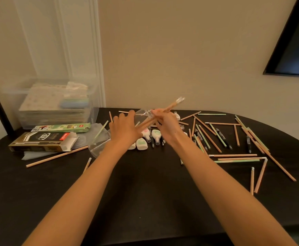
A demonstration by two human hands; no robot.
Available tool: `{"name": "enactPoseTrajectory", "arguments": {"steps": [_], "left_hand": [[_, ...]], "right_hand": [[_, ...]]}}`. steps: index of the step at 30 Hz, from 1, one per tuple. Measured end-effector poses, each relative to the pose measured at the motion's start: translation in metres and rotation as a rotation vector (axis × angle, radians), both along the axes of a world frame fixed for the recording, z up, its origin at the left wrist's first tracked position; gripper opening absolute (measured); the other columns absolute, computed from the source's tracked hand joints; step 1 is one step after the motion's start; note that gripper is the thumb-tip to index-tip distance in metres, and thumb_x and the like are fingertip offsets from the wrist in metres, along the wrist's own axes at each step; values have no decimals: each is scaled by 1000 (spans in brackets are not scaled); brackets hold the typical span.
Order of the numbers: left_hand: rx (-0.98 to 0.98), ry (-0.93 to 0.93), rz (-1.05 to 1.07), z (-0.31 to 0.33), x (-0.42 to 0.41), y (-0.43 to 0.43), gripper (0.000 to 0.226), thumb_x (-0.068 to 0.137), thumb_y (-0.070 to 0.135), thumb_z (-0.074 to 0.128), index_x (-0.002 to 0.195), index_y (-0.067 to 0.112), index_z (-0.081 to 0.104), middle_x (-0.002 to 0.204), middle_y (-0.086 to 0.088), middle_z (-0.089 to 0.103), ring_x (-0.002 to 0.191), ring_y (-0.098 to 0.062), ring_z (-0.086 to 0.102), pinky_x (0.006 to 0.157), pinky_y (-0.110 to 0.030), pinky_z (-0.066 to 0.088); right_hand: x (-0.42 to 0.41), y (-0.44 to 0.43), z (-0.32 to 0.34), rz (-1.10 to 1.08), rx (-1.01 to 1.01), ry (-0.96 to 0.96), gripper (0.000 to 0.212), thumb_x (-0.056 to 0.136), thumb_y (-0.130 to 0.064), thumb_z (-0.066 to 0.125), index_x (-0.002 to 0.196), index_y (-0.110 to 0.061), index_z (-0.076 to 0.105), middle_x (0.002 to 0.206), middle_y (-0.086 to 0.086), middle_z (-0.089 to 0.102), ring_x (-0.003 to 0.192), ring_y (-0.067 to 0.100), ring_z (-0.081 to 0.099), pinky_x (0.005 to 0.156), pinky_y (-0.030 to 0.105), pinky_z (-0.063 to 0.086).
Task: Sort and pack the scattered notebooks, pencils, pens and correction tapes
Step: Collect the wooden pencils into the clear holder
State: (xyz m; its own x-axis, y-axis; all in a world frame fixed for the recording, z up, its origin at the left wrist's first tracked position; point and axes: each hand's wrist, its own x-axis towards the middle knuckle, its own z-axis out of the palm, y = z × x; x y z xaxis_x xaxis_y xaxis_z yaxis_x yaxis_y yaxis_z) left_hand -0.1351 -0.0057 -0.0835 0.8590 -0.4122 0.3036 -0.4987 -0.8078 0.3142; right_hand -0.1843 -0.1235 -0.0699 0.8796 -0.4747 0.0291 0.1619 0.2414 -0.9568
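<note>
While right hand (164,125) grips pencil bundle (170,107) tilted above table (145,189) — left hand (125,129) stretched forward, fingers straight, spread.

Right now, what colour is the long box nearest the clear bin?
The long box is light green with small pictures; the head view shows it.

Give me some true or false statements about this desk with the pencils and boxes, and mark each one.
1. The right hand grips a bundle of pencils. True.
2. The notebooks lie scattered over the table. False: they are stacked in the clear bin at the back left.
3. Correction tapes lie on the table near the right hand. True.
4. The black pen box is closed. False: its end flap stands open.
</note>
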Motion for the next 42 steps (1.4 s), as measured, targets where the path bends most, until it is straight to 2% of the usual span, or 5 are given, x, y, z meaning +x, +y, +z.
{"name": "enactPoseTrajectory", "arguments": {"steps": [14, 20, 26, 38, 42], "left_hand": [[56, 16, 14, -15, -9, -25, 64, 74, 33, 72, 127, 19, 39, 128, -13, 47, 121, -32, 40, 98, -42, 34], [82, 10, -23, -17, -15, -51, 70, 75, 31, 72, 133, 20, 35, 130, -12, 44, 122, -31, 39, 98, -41, 34], [109, 46, -64, -20, -20, -77, 72, 75, 34, 72, 135, 21, 33, 133, -12, 43, 124, -31, 37, 100, -42, 33], [125, 33, -68, -19, -10, -90, 71, 75, 32, 72, 133, 20, 34, 131, -12, 44, 122, -31, 38, 98, -41, 33], [129, 28, -93, -14, -5, -92, 71, 76, 34, 70, 134, 20, 33, 131, -13, 44, 122, -31, 38, 98, -42, 33]], "right_hand": [[-30, -39, -18, -17, -184, 35, 35, 98, -24, 42, 128, -9, 52, 123, 8, 62, 114, 16, 56, 94, 27, 43], [-49, -130, -37, -449, -998, 836, 20, 93, -19, 51, 100, -3, 60, 101, 16, 61, 98, 28, 57, 83, 37, 46], [-63, -146, -59, -228, -1073, 1173, 40, 84, -22, 65, 118, -7, 50, 116, 12, 56, 106, 27, 56, 73, 32, 44], [-38, -163, -44, -136, -1113, 813, 30, 98, -25, 41, 100, 0, 58, 72, 6, 57, 61, 18, 57, 63, 33, 49], [-30, -164, -28, 162, -1540, 741, 19, 93, -12, 49, 103, -12, 65, 102, 5, 60, 99, 22, 56, 84, 36, 45]]}}
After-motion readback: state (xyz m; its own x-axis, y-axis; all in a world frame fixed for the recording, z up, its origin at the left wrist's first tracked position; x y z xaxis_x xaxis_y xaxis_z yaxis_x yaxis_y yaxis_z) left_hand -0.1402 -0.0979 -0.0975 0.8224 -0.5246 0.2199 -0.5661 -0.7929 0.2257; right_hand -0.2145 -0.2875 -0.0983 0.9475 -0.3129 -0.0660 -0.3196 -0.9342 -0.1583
